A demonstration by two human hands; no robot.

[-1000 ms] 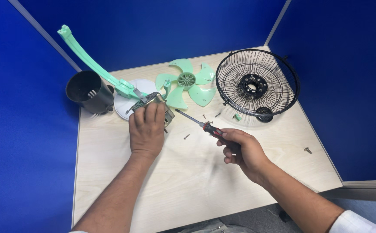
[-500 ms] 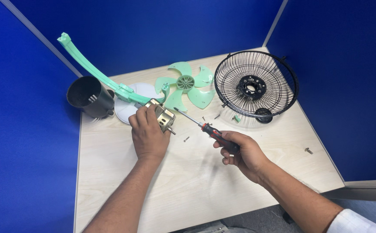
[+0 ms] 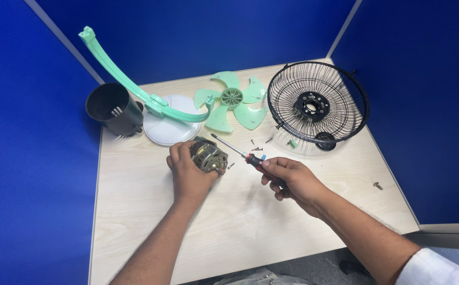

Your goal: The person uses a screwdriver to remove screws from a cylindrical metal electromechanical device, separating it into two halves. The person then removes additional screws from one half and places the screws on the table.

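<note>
Left hand (image 3: 190,171): closed around the fan motor (image 3: 209,156), holding it on the pale wooden worktop (image 3: 134,221), shaft end toward the right.
Right hand (image 3: 291,178): wrapped around the black-and-red handle of a screwdriver (image 3: 240,152), whose tip lay just beside the motor's top.
Loose screws (image 3: 257,145): scattered between motor and grille; one more screw (image 3: 378,186) lay well apart near the right edge.
Fan blade (image 3: 233,100): mint green, lying flat and detached.
Wire grille (image 3: 317,103): black, tilted on its rim at the far right.
Stand arm (image 3: 129,79): green, curving up from the white round base (image 3: 168,126).
Motor housing (image 3: 113,108): black, empty, on its side at far left.
Progress: the fan looked largely dismantled, the motor already out of its housing; only work on the motor itself seemed to remain.
</note>
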